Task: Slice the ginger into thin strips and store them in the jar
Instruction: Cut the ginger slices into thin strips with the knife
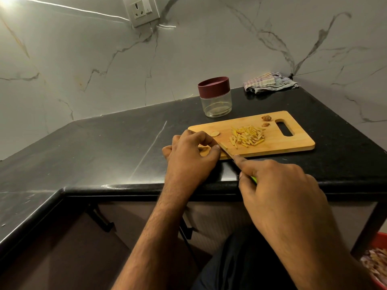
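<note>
Right hand (278,191) grips a green-handled knife (228,154); left hand (189,152) pinches ginger at its blade. Black surface (104,147) carries a wooden board (297,143) with pale strips (247,136), then a lidded jar (215,97); marble wall (188,55) behind.

1. Jar (215,103): clear glass w/ maroon lid (213,86).
2. Board (272,139): light tan wood, faint grain.
3. Strips (248,136): pale yellow.
4. Ends (266,120): brown.
5. Counter (104,147): black, glossy, a few pale streaks.
6. Wall (188,49): grey-white marble w/ dark grey veins.
7. Cloth (270,82): white w/ grey, purple & yellow stripes.
8. Knife (253,179): bright green handle.
9. Socket (141,10): white.
10. Bin (377,260): red.
</note>
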